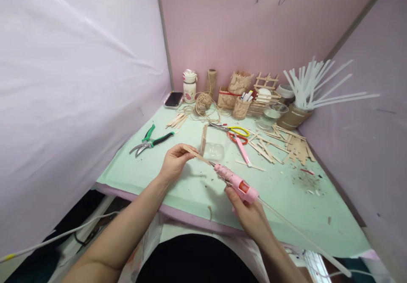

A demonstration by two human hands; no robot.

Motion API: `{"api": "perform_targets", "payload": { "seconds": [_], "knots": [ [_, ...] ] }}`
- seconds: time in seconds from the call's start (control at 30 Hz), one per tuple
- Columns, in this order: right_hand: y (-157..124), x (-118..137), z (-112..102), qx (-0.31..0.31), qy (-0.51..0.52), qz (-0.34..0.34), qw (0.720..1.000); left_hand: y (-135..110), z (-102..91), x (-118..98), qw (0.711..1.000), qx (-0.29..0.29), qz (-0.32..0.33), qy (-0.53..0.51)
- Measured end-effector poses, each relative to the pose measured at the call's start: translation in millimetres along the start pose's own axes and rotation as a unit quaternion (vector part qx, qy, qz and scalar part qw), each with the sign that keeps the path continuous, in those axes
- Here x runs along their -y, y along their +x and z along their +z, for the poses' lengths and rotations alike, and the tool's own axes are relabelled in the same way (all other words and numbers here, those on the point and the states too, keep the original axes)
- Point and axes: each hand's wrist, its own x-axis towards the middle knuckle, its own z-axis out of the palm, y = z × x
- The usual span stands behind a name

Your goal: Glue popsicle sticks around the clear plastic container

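Note:
My left hand [174, 162] pinches one end of a flat wooden craft stick [197, 154] and holds it slanted above the pale green table [280, 198]. My right hand [251, 215] grips a pink hot glue gun [233, 182] with a long white glue rod [302, 236] sticking out of its back. The gun's nozzle meets the far end of the stick. Just behind stand an upright frame of glued sticks [203, 139] and a clear plastic container [214, 149].
Green-handled pruners [151, 141] lie at the left. Yellow scissors [233, 129], a pink tool [243, 149] and loose sticks [286, 145] lie to the right. Twine [202, 102], a phone [173, 99], baskets [241, 107] and a jar of white glue rods [294, 115] line the back wall.

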Motion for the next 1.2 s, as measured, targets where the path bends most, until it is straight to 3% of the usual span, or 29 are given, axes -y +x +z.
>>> {"api": "perform_targets", "payload": {
  "seconds": [0.17,0.57,1.2],
  "knots": [
    [1.6,-6.8,4.7,-0.003,-0.037,-0.028,0.999,-3.1,-1.6,2.5,0.999,0.000,0.028,0.019],
    [5.0,-13.0,7.0,-0.038,-0.066,-0.002,0.997,-5.7,-4.1,6.9,0.996,0.031,0.079,0.029],
    [7.7,-10.5,7.9,-0.028,-0.034,0.002,0.999,-6.8,-6.0,7.1,0.998,0.030,0.050,0.036]
  ]
}}
